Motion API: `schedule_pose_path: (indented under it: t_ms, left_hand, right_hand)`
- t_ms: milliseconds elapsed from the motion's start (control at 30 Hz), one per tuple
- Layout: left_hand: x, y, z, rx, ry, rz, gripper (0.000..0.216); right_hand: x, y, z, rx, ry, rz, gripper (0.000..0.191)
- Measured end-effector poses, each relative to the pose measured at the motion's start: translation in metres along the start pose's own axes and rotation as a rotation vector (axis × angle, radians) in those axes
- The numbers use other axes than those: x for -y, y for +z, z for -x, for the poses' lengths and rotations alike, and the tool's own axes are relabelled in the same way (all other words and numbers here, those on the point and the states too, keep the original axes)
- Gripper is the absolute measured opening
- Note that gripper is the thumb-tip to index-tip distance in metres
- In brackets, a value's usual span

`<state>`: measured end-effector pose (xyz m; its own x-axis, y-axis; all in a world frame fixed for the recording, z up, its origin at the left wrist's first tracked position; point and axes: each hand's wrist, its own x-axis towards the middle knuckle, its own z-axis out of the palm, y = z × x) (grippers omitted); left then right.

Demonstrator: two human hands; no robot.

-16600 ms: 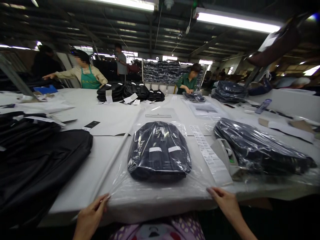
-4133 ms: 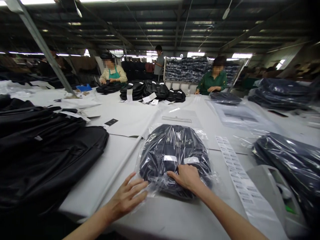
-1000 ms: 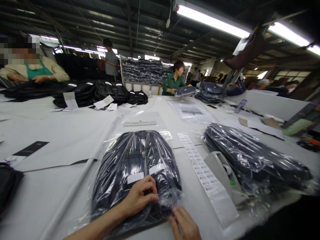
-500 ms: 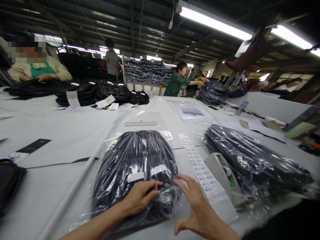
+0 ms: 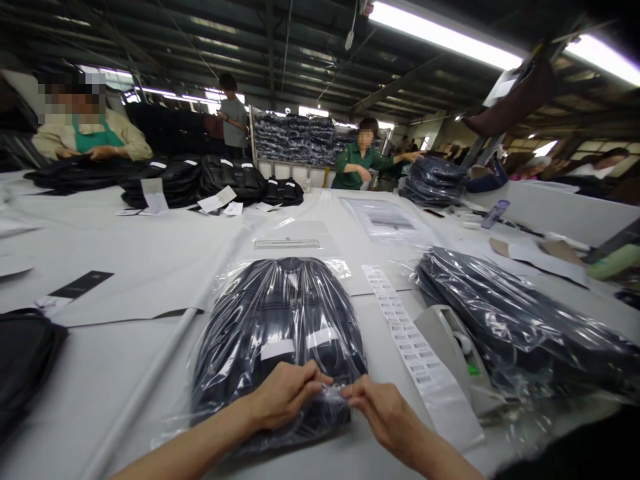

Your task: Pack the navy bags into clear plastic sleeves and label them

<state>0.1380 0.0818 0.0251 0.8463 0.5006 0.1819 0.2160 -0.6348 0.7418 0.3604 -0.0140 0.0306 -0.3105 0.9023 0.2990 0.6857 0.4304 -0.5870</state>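
Note:
A black backpack (image 5: 280,313) lies flat on the white table in front of me, inside a clear plastic bag (image 5: 235,373). Two white strips show on its front through the film. My left hand (image 5: 290,395) rests over the lower part of the backpack, fingers pinched on the plastic. Close to its right, my right hand (image 5: 377,407) pinches the same gathered film between thumb and fingers. A bunched bit of plastic spans the small gap between both hands. To the right of my right hand runs a sheet of barcode stickers (image 5: 410,340).
Bagged black backpacks (image 5: 510,313) lie at the right, beside a grey tape dispenser (image 5: 450,353). A flat clear bag (image 5: 385,217) lies farther back. Unbagged black bags (image 5: 230,180) with paper tags line the far edge. Co-workers stand behind the table; one person (image 5: 363,160) reaches toward a bagged stack (image 5: 434,180).
My right hand has gone from spread fingers to a pinch on the plastic, moving in beside my left hand. The co-worker in green has drawn one arm back from the stack.

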Motion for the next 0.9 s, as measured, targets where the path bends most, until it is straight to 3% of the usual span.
schedule_pose_path:
  t_ms: [100, 200, 300, 467, 600, 700, 800, 900]
  left_hand:
    - [-0.003, 0.0, -0.007, -0.06, -0.15, 0.051, 0.03]
    - [0.0, 0.003, -0.013, -0.141, -0.199, 0.122, 0.031]
    - [0.005, 0.009, -0.016, -0.223, -0.252, 0.086, 0.032]
    - [0.009, 0.015, -0.015, -0.342, -0.284, 0.132, 0.024]
    - [0.007, 0.012, -0.009, -0.409, -0.17, 0.035, 0.017]
    - [0.004, 0.005, -0.002, -0.302, 0.037, -0.054, 0.015]
    - [-0.002, -0.003, 0.004, -0.015, 0.254, -0.14, 0.027]
    - [-0.01, -0.008, 0.002, 0.138, 0.285, -0.176, 0.036]
  right_hand:
    - [-0.001, 0.005, -0.005, -0.125, 0.247, -0.124, 0.023]
    - [-0.004, 0.008, -0.015, -0.243, 0.464, -0.345, 0.028]
    - [-0.012, 0.014, -0.023, -0.27, 0.59, -0.407, 0.032]
    - [-0.026, 0.025, -0.022, -0.291, 0.52, -0.031, 0.035]
    - [-0.03, 0.029, -0.017, -0.31, 0.474, 0.066, 0.035]
    - [-0.03, 0.03, -0.017, -0.306, 0.465, 0.072, 0.035]
    - [-0.031, 0.031, -0.017, -0.308, 0.471, 0.064, 0.035]
    - [-0.03, 0.031, -0.019, -0.315, 0.489, 0.058, 0.037]
